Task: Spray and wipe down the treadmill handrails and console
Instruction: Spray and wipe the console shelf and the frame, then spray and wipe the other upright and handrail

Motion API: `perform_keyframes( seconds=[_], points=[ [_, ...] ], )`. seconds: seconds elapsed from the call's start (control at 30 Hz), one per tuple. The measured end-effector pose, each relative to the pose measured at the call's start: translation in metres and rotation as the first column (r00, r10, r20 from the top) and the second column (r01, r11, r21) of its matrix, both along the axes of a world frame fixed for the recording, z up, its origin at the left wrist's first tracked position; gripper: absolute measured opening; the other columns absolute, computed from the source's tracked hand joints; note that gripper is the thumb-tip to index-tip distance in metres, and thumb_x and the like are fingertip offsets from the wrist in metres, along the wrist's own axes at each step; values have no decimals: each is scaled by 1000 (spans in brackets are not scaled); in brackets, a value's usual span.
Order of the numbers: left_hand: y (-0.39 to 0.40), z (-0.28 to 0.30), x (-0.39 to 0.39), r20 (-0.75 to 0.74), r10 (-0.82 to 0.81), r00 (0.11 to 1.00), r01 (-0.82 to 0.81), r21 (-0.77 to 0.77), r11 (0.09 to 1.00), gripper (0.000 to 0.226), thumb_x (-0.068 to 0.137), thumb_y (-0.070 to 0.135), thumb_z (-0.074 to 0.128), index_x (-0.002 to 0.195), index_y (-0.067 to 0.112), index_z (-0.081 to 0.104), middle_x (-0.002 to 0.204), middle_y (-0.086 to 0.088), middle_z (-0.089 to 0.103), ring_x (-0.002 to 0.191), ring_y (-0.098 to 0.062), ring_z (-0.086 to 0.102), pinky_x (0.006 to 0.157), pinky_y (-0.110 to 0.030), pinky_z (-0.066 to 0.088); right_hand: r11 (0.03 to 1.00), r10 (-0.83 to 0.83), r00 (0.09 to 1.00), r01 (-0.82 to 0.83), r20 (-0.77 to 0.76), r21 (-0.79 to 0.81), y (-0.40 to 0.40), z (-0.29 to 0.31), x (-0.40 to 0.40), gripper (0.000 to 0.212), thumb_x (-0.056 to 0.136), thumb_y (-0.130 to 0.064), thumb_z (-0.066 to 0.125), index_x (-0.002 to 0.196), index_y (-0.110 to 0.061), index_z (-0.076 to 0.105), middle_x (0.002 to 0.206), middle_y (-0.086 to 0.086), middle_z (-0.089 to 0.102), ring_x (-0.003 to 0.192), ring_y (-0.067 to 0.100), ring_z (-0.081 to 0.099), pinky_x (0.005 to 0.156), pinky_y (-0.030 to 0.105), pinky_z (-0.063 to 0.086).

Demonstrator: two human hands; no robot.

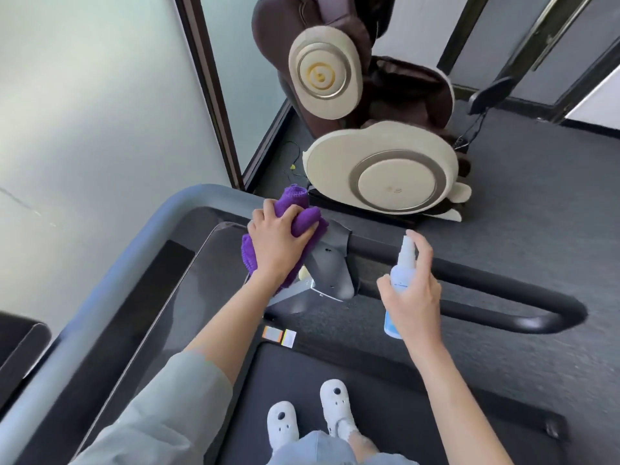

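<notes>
A pale frosted-glass wall (pixel 84 112) is seen at far left, bordered by a dark door frame (pixel 208 92). Below it, the treadmill's broad dark console panel (pixel 144 297) is framed by a curved grey rail (pixel 110 290) that sweeps from lower left up to the top centre. A crumpled purple microfibre cloth (pixel 302 213) is gripped in the left hand (pixel 278 243), fingers curled over it, and is pressed against the console's right edge, just above a grey bracket (pixel 330 266). To the right, a small translucent spray bottle with a white nozzle and blue liquid (pixel 401 276) is held upright in the right hand (pixel 412 297), fingers wrapped round its body and the forefinger raised at the nozzle. The bottle is held in front of the black padded right handrail (pixel 496 280), which loops round at far right. White clogs (pixel 308 417) are planted on the dark running belt (pixel 402 414) below. A brown and cream massage chair (pixel 375 162) stands on grey carpet (pixel 536 196) behind the treadmill.
</notes>
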State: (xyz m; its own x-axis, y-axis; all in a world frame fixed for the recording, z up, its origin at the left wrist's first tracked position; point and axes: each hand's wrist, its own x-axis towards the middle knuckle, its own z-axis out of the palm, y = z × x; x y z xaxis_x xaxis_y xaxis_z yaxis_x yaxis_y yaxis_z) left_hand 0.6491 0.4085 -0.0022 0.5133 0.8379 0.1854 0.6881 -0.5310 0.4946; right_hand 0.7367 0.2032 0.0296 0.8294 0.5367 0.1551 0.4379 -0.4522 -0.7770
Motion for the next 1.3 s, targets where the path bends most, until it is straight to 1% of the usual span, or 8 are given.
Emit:
perform_keyframes(
  seconds=[0.2, 0.33, 0.5, 0.63, 0.8, 0.97, 1.1, 1.3],
  points=[
    [-39, -3, 4, 121, 79, 989, -63, -128, 990, 36, 89, 53, 59, 106, 22, 65, 108, -11, 48, 96, -34, 48, 89, -42, 41, 998, -66, 998, 66, -19, -6, -45, 1, 10, 72, 81, 0, 63, 138, -37, 40, 86, -16, 58, 77, 13, 56, 62, 14, 35],
    [-64, -4, 4, 230, 122, 965, -81, -179, 980, 32, 88, 49, 62, 106, 22, 65, 106, -10, 47, 97, -32, 49, 90, -43, 41, 1000, 30, 997, -30, -70, 4, -61, 1, 25, 70, 81, 1, 59, 132, -42, 38, 89, -24, 56, 76, 8, 57, 66, 23, 39],
    [-88, -1, 12, 314, 266, 912, -197, -233, 952, 32, 88, 50, 62, 108, 25, 64, 106, -7, 47, 99, -29, 51, 91, -41, 44, 972, 233, 967, -233, -103, 15, -72, -4, 61, 72, 81, -2, 61, 132, -47, 36, 90, -9, 61, 64, 33, 63, 67, 49, 57],
    [-128, 4, 25, 370, 403, 837, -317, -273, 908, 28, 89, 50, 62, 105, 26, 64, 104, -4, 46, 96, -24, 53, 88, -32, 43, 913, 403, 913, -406, -68, -40, -86, 0, 104, 68, 83, -9, 65, 132, -46, 35, 101, -6, 64, 66, 39, 66, 71, 50, 57],
    [-181, 13, 39, 412, 546, 730, -467, -283, 838, 26, 88, 47, 64, 102, 26, 64, 107, -4, 48, 97, -21, 54, 90, -34, 46, 820, 555, 832, -552, -28, -153, -100, 11, 155, 68, 82, -4, 60, 133, -42, 35, 77, -1, 62, 56, 34, 61, 65, 46, 56],
    [-227, 22, 37, 415, 594, 689, -510, -304, 805, 21, 88, 46, 64, 102, 30, 63, 103, -1, 44, 100, -25, 54, 91, -35, 45, 745, 650, 759, -630, 25, -219, -106, 14, 167, 60, 83, -9, 63, 128, -38, 35, 64, -9, 48, 63, 30, 57, 64, 46, 54],
    [-243, 29, 34, 413, 609, 677, -531, -299, 793, 22, 88, 45, 64, 102, 29, 63, 104, 0, 44, 99, -25, 55, 88, -33, 45, 735, 670, 738, -640, 88, -225, -104, 13, 160, 59, 85, -15, 65, 129, -37, 32, 78, -3, 52, 77, 33, 57, 69, 41, 48],
    [-246, 37, 30, 427, 582, 692, -512, -277, 813, 23, 88, 43, 65, 105, 27, 64, 106, -1, 45, 95, -19, 54, 87, -28, 42, 797, 603, 784, -584, 146, -153, -92, 16, 152, 59, 79, 0, 59, 125, -30, 37, 67, 10, 58, 65, 38, 55, 62, 40, 46]
  ],
)
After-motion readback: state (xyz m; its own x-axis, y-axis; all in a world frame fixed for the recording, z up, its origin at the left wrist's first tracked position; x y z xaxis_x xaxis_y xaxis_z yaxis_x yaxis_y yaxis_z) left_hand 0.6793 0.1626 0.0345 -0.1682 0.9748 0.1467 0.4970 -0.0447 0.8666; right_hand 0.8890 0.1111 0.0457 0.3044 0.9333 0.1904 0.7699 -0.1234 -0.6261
